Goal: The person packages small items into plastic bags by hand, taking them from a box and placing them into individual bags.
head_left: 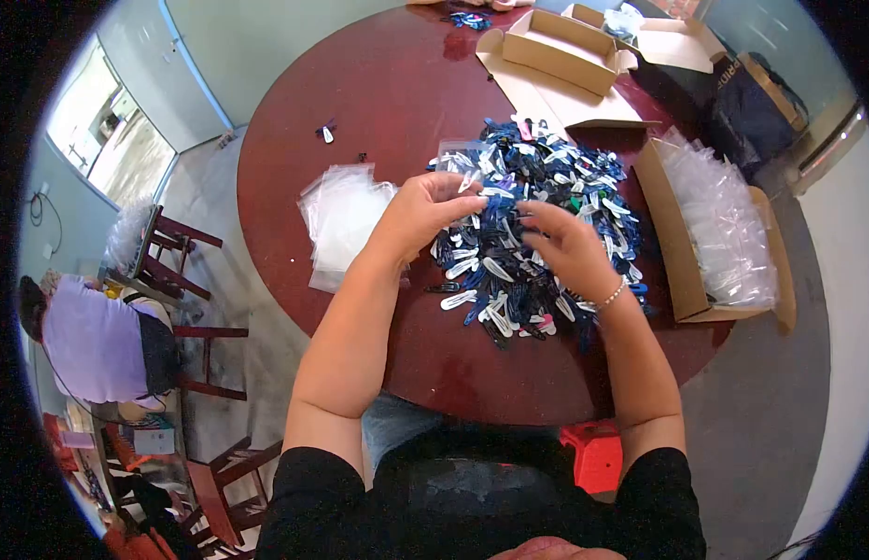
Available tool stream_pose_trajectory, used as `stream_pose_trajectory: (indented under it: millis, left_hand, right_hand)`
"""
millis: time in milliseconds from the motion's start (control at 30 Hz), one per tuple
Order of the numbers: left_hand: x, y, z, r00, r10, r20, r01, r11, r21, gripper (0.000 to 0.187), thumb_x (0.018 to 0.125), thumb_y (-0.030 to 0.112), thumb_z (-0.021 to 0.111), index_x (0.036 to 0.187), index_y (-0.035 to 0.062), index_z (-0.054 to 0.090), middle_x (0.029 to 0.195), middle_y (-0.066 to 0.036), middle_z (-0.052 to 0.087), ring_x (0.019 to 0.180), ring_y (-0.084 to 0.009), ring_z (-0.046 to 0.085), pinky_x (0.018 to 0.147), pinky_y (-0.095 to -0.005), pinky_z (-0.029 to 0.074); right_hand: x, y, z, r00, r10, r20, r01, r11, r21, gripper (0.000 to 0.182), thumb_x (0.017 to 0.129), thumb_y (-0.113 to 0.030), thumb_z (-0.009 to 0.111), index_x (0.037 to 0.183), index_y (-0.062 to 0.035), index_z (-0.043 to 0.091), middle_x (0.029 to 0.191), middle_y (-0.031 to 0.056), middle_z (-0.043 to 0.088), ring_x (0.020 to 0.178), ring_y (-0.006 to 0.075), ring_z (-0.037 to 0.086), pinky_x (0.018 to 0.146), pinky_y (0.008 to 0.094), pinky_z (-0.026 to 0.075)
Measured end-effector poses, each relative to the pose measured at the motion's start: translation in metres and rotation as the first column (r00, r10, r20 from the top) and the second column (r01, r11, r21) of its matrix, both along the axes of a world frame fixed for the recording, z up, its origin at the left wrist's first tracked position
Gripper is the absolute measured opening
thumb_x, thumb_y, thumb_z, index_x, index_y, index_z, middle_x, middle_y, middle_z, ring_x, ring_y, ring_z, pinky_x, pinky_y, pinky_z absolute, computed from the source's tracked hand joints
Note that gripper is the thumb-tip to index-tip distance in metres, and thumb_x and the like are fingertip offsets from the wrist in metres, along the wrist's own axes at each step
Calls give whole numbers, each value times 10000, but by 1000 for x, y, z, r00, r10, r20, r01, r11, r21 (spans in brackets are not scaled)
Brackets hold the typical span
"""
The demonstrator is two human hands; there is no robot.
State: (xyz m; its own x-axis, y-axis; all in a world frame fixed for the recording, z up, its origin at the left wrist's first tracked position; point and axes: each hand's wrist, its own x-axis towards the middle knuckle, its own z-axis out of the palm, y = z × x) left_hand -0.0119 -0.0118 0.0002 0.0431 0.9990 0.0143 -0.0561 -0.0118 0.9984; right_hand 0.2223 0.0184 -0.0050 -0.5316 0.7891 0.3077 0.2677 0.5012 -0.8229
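A heap of snap hair clips [495, 269], mostly dark blue, black and white, lies spread on the round table. Over its left side my left hand [423, 217] has thumb and fingers closed on a small clear plastic bag [461, 149], with a white clip showing near the fingertips. My right hand [573, 250], a beaded bracelet at its wrist, hovers over the middle of the heap, slightly blurred. Its thumb and fingers are apart, and no clip shows between them. Left of the heap is a stack of flat clear bags [346, 219], close to my left forearm.
A carton of filled clear bags [719, 224] stands at the right edge of the dark red table [360, 93]. Open cardboard boxes [560, 51] lie at the back. One loose clip [327, 135] sits far left. A person in purple [97, 341] sits off to the left.
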Motion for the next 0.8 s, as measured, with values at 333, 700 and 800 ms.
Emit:
stream_pose_trajectory:
  millis: [333,700,800]
  left_hand:
    - [1,1,-2,999,15,-35,-16,1000,-23,332,803,205,731,1075,33,650,962,-37,692,899,-108,625,783,-264,460]
    - [0,1,-4,998,2,-62,-1,1000,5,327,822,216,713,1090,39,650,966,-45,693,902,-112,633,770,-261,464]
    - [-2,0,-1,998,27,-49,-26,999,34,315,829,216,705,1089,46,654,963,-43,696,907,-116,639,767,-258,464]
  right_hand:
    - [53,27,22,915,-129,383,39,972,233,168,798,-83,682,945,-1,679,760,112,674,662,166,647,626,280,505]
    - [8,1,1,917,154,368,-218,966,138,325,805,-100,675,1117,-25,626,981,146,639,790,280,645,727,362,522]
    - [9,12,-2,957,-99,271,6,946,325,347,815,-119,682,1145,-37,615,1037,136,640,896,299,626,799,378,508]
